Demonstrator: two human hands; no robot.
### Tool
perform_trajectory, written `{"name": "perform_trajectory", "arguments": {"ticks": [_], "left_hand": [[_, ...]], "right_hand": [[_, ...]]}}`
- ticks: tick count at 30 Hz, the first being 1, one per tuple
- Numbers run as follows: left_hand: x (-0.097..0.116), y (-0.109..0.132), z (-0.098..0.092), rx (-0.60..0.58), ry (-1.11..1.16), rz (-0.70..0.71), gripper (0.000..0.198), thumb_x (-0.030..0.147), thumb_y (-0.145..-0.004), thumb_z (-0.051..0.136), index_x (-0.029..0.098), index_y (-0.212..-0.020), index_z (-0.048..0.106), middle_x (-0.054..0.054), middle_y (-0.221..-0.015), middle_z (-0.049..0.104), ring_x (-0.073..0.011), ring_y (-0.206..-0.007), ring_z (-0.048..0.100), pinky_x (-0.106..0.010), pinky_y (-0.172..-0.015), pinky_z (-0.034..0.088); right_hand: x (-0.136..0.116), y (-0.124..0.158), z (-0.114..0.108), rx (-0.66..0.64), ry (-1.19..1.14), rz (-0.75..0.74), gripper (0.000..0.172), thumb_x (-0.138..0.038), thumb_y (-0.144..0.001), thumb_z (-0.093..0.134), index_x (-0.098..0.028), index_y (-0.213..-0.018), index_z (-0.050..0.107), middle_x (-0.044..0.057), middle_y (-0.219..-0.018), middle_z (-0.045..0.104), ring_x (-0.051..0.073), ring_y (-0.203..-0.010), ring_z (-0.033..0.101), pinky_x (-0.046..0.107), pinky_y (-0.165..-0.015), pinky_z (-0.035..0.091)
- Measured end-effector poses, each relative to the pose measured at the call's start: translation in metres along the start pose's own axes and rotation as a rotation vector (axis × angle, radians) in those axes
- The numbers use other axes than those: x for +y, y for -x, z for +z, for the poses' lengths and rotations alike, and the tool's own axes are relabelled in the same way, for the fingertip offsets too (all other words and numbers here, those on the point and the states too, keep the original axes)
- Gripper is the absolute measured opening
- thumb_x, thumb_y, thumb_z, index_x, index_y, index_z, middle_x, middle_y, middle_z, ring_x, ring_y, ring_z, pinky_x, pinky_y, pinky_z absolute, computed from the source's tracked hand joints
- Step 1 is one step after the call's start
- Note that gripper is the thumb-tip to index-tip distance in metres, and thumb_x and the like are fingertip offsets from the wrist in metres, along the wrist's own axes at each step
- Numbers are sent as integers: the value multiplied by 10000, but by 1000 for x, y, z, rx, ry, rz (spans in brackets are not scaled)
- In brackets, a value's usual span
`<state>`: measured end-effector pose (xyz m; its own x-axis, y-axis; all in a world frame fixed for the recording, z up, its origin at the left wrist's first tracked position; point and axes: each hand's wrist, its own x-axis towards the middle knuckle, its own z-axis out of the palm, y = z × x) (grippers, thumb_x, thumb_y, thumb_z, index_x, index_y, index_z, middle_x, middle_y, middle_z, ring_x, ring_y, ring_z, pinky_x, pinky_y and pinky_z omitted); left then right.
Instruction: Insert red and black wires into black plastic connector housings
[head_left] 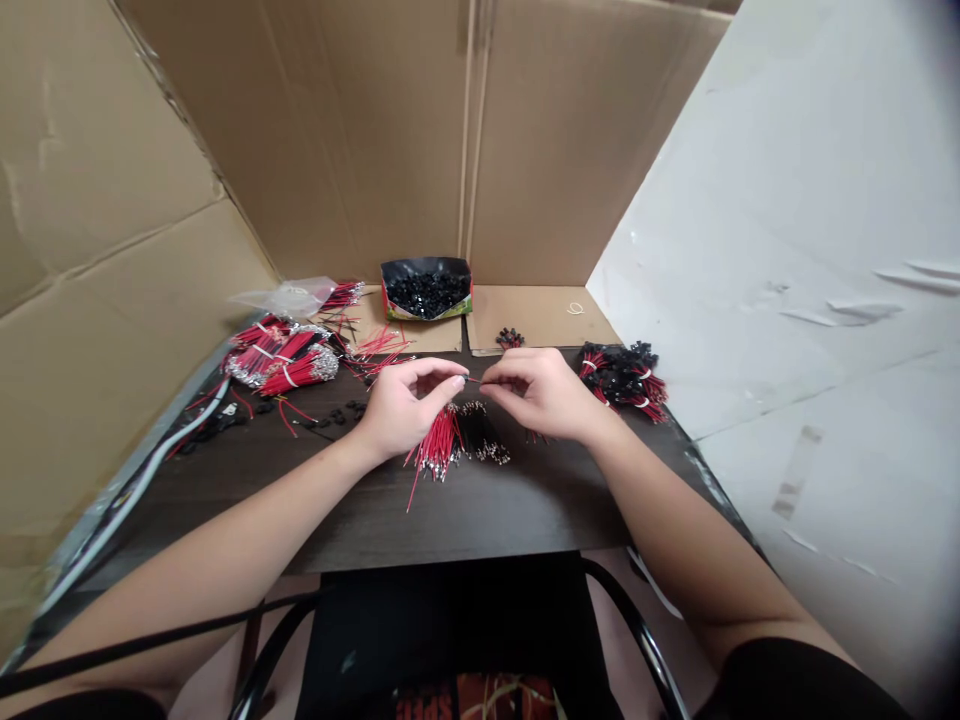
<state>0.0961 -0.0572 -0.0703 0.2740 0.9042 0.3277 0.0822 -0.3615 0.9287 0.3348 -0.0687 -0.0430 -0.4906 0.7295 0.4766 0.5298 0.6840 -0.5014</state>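
My left hand (pixel 409 405) pinches a small black connector (pixel 465 378) between thumb and fingertips. Just to its right, my right hand (pixel 544 392) is closed on a thin red wire (pixel 474 380) that reaches toward the connector. Whether the wire sits inside the connector is too small to tell. Below the hands lies a loose pile of red wires (pixel 439 445) with silvery tips, and black wires (pixel 478 430) lie against its right side. Behind the hands stands an open box (pixel 427 312) full of small black connectors.
Tied bundles of red wires (pixel 281 358) lie at the left near a plastic bag (pixel 289 297) and a pale cable (pixel 172 440). Bundles with black connectors (pixel 622 375) lie right, a smaller bunch (pixel 510 338) at the back. Cardboard walls (pixel 540 140) surround the dark table (pixel 480 520).
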Motion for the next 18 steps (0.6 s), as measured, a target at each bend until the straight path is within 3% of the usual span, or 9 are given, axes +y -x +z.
{"name": "perform_trajectory", "arguments": {"ticks": [8,13,18], "left_hand": [[0,2,2,-62,-55,-12,240,381,-904,819,175,-1023,849,-104,-985,839,-227,-851,771,-384,-830,633],[-1,4,2,-111,-99,-21,255,389,-926,803,180,-1063,853,-111,-1046,838,-233,-895,771,-394,-873,623],[-5,3,2,-115,-98,-26,320,379,-925,803,171,-1167,827,-111,-1016,831,-221,-869,760,-376,-829,622]], "right_hand": [[-2,1,-19,-108,-77,66,93,-273,-970,790,-205,-962,852,15,-817,729,143,-740,624,301,-723,473],[-1,2,-20,-174,-89,158,123,-256,-953,771,-183,-882,841,-3,-717,698,122,-637,564,288,-625,424],[14,4,-31,-89,12,328,138,-243,-901,765,-175,-793,817,3,-642,694,117,-561,570,292,-575,422]]}}
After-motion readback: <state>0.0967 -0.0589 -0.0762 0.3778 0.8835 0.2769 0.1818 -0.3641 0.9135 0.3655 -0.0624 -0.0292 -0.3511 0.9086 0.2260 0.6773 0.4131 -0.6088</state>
